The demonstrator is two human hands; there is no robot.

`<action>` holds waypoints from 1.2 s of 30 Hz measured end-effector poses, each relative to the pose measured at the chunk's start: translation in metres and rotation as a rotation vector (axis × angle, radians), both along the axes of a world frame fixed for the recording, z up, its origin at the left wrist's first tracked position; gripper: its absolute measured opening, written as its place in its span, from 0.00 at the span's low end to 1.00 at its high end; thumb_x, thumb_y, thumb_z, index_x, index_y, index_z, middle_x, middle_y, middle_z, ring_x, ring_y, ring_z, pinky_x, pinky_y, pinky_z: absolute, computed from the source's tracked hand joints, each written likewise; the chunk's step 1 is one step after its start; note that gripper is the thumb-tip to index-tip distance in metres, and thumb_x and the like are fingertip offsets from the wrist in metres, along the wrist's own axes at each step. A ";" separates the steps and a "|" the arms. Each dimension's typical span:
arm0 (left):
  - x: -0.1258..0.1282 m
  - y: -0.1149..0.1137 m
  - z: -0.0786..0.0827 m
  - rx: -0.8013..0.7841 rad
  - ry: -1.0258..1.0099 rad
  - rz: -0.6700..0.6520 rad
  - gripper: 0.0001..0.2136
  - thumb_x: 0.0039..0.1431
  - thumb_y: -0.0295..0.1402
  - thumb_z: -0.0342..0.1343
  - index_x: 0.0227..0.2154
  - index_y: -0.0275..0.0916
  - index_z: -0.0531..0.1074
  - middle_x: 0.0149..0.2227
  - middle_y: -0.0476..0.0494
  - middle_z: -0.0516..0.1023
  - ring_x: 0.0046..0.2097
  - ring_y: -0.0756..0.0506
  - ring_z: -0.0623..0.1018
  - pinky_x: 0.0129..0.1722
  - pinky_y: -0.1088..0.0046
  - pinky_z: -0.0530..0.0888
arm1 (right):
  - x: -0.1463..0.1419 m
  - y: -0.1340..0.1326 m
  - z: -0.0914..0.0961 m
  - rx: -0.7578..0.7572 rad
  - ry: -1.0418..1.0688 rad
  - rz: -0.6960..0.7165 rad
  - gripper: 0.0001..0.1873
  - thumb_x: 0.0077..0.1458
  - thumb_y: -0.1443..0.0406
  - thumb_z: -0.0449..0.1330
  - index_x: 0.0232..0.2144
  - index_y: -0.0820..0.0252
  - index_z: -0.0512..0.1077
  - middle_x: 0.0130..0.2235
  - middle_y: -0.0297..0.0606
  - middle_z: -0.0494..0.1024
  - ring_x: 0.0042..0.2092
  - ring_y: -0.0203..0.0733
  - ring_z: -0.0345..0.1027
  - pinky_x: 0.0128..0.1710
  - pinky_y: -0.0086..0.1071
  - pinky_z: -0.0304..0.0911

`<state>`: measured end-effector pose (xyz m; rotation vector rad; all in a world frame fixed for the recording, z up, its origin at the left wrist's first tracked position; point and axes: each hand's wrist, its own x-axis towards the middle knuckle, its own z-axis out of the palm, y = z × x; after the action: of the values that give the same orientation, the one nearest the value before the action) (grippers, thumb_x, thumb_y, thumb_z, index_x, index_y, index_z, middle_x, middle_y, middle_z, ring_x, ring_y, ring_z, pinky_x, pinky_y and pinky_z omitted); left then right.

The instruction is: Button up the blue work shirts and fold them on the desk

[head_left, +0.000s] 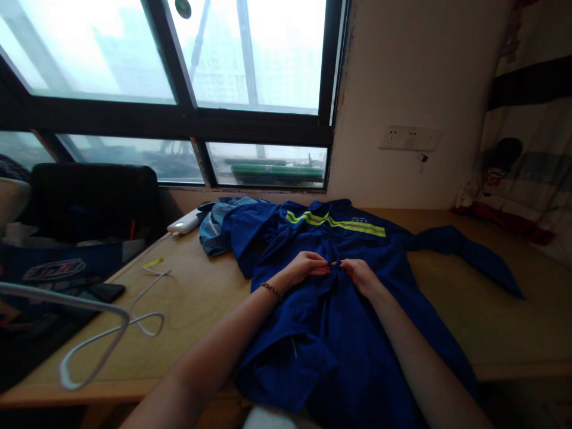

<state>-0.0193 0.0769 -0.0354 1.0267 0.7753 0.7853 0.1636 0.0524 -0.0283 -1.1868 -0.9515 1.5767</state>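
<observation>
A blue work shirt (339, 322) with a yellow-green reflective stripe across the chest lies spread on the wooden table (201, 310). Both my hands rest on its front at the middle. My left hand (306, 265), with a bead bracelet on the wrist, pinches the fabric at the front opening. My right hand (360, 274) pinches the opposite edge, its fingertips meeting those of the left. One sleeve (465, 250) stretches out to the right.
A white hanger (107, 333) lies at the table's left edge. A second blue garment (218, 229) and a white power bank (184, 223) sit near the window. A dark chair (89, 199) and clutter stand at the left; a wall socket (409, 138) is behind.
</observation>
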 end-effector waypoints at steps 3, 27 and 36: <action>0.000 0.001 0.000 -0.004 0.008 -0.002 0.10 0.41 0.29 0.63 0.28 0.29 0.70 0.29 0.37 0.77 0.32 0.46 0.77 0.34 0.74 0.75 | 0.001 0.001 -0.002 -0.056 -0.014 -0.025 0.08 0.36 0.70 0.56 0.22 0.64 0.74 0.22 0.37 0.75 0.25 0.36 0.67 0.22 0.25 0.58; 0.004 -0.004 0.002 0.052 0.100 0.018 0.11 0.42 0.33 0.62 0.27 0.29 0.73 0.29 0.36 0.77 0.31 0.46 0.77 0.34 0.73 0.74 | -0.004 -0.009 0.007 0.188 -0.309 -0.001 0.12 0.37 0.61 0.62 0.26 0.64 0.73 0.23 0.37 0.74 0.23 0.36 0.66 0.22 0.27 0.56; 0.007 -0.006 0.007 0.033 0.129 0.056 0.14 0.40 0.38 0.62 0.24 0.29 0.71 0.23 0.43 0.75 0.25 0.52 0.74 0.30 0.77 0.73 | -0.021 -0.019 0.002 0.737 -1.019 -0.138 0.06 0.44 0.64 0.55 0.25 0.59 0.70 0.18 0.31 0.69 0.22 0.34 0.63 0.24 0.26 0.53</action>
<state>-0.0120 0.0709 -0.0282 1.0975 0.9073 0.7875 0.1428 0.0337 -0.0266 -1.4225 -1.8243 0.3148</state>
